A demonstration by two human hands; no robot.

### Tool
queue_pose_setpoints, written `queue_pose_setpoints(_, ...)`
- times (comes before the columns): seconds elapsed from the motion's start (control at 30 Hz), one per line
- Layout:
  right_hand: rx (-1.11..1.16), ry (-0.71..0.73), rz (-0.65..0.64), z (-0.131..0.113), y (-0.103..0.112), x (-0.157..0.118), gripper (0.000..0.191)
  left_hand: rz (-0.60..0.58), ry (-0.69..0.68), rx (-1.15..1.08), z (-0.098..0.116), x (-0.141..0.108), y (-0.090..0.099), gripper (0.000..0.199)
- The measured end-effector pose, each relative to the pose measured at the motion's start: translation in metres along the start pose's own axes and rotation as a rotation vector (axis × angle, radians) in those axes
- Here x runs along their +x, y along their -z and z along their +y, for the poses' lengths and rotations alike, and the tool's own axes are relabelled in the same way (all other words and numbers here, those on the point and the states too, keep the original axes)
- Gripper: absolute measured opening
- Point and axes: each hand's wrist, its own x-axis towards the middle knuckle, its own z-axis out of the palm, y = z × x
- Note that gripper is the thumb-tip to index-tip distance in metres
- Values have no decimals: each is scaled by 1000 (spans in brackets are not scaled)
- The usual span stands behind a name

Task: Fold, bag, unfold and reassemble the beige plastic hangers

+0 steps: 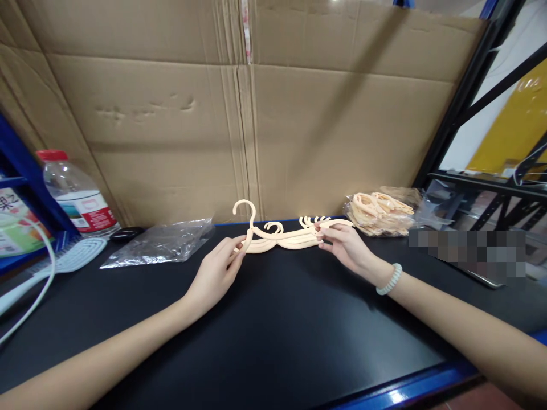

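Note:
A cream plastic clothes hanger (285, 234) spans the gap between my two hands, its hook raised near the left end. My left hand (220, 265) is closed on its short arm just below the hook. At the far end, my right hand (344, 245) pinches the long arm between thumb and fingers. Right behind it lie more cream hangers (294, 244), partly hidden, with several hooks pointing up beside my right hand. Whether my right fingers also touch one of those, I cannot tell.
Bagged hangers (380, 213) lie at the back right, near a blurred-out item (468, 250). To the left are a clear plastic bag (160, 245), a hairbrush (81, 254), a white cable (49, 285) and a red-capped bottle (79, 196). A cardboard wall (333, 125) backs the black table (273, 341).

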Motion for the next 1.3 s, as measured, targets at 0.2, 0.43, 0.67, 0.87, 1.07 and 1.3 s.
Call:
queue_pose_setpoints(0.2,-124,-37,-53,-22,33,16,19,-29,-6,-9,3,0,1,27)
queue_pose_setpoints(0.43,-911,-228,-475,-57,58,16,24,-191,-204,23,8,-2,1,28)
queue_pose_setpoints(0.67,-1338,-224,-647,-69,68,17,22,-310,-274,79,16,-7,2,21)
queue_pose_setpoints(0.87,-1411,233,-401,-43,37,8,25,-323,-257,94,19,-7,3,19)
queue_pose_setpoints(1.07,-1600,449,-480,-10,-3,-17,70,-361,-263,225,21,-5,5,39)
queue_pose_setpoints(1.3,-1638,326,-559,3,-10,-22,82,-473,-143,400,14,-5,3,59)
